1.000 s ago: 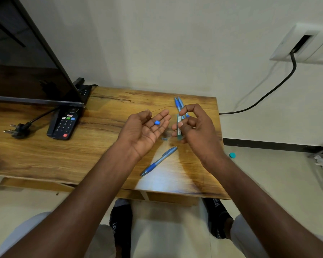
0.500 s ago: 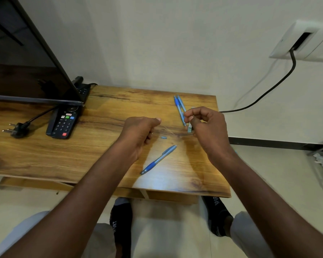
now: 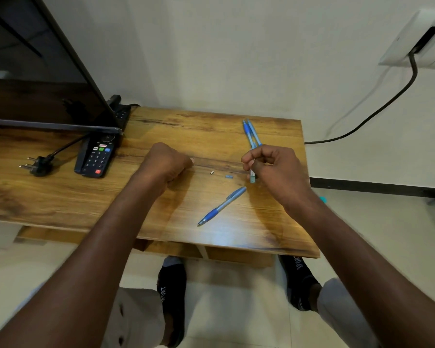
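— Holding what in your right hand (image 3: 274, 169)?

— A pen barrel (image 3: 252, 175). My thumb and curled fingers pinch its upper part, and it hangs nearly upright below my fingers, its lower end close over the counter (image 3: 186, 126).

— And your left hand (image 3: 166, 162)?

— It's closed in a fist, resting on the counter well apart from the barrel. I cannot tell whether anything is inside.

— What lies between your hands?

— A small pale piece (image 3: 212, 172) and a small blue piece (image 3: 228, 176), the blue one nearer the barrel. A whole pen (image 3: 222, 205) lies slantwise in front of them, nearer me, and two more pens (image 3: 249, 131) lie just behind my right hand.
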`<state>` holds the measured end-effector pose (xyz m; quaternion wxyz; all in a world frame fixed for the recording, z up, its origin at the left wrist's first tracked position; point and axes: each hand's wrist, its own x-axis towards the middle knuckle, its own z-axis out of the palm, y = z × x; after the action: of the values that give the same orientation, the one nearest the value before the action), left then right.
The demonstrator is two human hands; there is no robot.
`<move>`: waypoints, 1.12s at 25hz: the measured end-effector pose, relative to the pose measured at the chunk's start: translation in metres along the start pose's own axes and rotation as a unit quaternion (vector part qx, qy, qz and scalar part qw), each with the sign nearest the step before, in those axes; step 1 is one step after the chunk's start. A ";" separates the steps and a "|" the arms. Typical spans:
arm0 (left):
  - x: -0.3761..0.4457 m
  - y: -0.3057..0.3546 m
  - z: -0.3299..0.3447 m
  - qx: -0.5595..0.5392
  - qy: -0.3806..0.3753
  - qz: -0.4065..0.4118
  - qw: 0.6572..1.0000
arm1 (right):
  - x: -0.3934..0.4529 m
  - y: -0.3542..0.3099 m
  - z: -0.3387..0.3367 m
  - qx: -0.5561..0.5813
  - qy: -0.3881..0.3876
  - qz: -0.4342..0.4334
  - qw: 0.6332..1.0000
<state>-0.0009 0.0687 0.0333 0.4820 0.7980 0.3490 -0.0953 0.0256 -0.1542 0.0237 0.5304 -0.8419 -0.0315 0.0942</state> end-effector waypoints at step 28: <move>-0.003 0.011 0.030 -0.370 -0.078 0.105 0.920 | 0.001 -0.004 0.004 0.096 -0.032 -0.008 0.995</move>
<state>0.0096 0.0389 0.0274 0.7758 0.5848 0.2352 0.0301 0.0261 -0.1488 0.0258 0.6086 -0.7831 -0.0460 0.1191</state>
